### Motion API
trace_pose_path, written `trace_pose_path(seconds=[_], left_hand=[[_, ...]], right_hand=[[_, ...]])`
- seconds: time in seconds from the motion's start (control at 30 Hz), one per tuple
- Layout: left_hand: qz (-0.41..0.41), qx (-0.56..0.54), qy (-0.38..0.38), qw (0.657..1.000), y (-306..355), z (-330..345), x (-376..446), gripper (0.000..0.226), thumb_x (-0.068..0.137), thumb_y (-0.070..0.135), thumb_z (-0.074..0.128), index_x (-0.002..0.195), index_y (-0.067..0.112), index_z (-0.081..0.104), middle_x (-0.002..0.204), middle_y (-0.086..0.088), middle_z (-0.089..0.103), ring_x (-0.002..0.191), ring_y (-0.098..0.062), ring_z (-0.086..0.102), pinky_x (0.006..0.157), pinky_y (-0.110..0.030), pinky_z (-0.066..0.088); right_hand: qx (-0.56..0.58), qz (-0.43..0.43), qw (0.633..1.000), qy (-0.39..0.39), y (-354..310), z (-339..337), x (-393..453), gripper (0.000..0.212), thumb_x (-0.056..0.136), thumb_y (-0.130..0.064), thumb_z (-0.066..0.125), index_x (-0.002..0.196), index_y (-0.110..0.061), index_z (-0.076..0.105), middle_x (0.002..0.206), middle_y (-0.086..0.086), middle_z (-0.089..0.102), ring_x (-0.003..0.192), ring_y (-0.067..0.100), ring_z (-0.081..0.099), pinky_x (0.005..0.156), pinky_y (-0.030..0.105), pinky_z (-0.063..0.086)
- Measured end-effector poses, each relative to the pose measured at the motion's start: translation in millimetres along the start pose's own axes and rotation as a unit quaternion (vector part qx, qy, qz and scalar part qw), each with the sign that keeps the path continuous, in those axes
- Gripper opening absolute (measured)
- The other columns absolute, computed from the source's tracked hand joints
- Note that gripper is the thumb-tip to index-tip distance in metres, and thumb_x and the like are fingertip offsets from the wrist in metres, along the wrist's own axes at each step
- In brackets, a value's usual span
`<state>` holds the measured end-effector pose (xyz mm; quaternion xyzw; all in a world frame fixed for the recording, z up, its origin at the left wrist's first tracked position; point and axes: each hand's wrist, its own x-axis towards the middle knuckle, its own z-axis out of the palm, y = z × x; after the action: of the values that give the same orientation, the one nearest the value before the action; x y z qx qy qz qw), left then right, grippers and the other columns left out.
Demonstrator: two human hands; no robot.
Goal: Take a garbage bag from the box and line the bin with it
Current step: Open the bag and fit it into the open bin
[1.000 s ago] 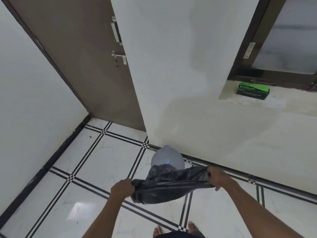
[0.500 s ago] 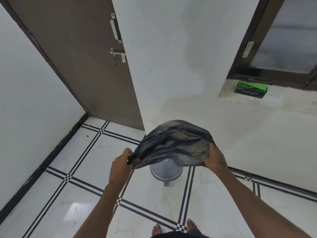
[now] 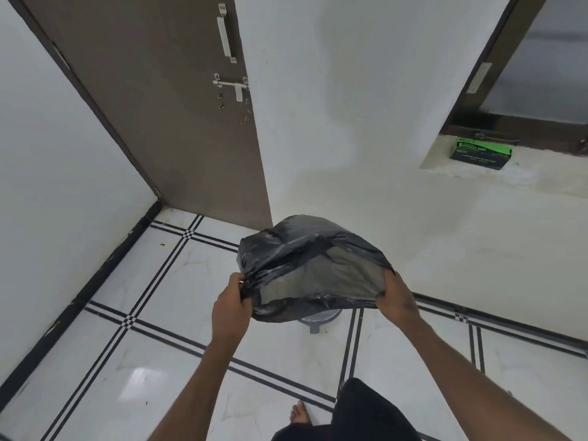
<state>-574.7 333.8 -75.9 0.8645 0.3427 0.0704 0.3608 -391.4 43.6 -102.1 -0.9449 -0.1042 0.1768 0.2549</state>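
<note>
The black garbage bag [image 3: 313, 268] billows open in the air, its mouth pinched by the left hand [image 3: 231, 305] and right hand [image 3: 396, 297], hiding most of the grey bin [image 3: 318, 319] on white, black-lined floor tiles [image 3: 152, 300]. The green box [image 3: 479, 153] sits on the window ledge [image 3: 541, 176], beside a brown door [image 3: 165, 100].

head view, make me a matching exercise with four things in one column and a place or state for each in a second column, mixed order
Things:
1. bag
2. box
3. bin
4. door

Places or states:
A. on the window ledge
B. on the floor, mostly hidden under the bag
C. brown, in the corner with a metal latch
D. black, held puffed open between the left hand and the right hand

Pairs: 1-D, 2-A, 3-B, 4-C
</note>
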Motion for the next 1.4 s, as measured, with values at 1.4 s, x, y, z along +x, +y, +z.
trace_pose_path(seconds=[1.4], left_hand=[[-0.158,0.012,-0.188,0.969,-18,103,142,0.015,0.094,0.024,0.058,0.098,0.023,0.043,0.078,0.001,0.067,0.063,-0.015,0.065,0.052,-0.023,0.048]], right_hand=[[-0.02,0.111,0.993,-0.037,25,83,149,0.041,0.087,-0.003,0.057,0.127,-0.008,0.061,0.14,0.002,0.049,0.097,0.033,0.066,0.082,0.035,0.051]])
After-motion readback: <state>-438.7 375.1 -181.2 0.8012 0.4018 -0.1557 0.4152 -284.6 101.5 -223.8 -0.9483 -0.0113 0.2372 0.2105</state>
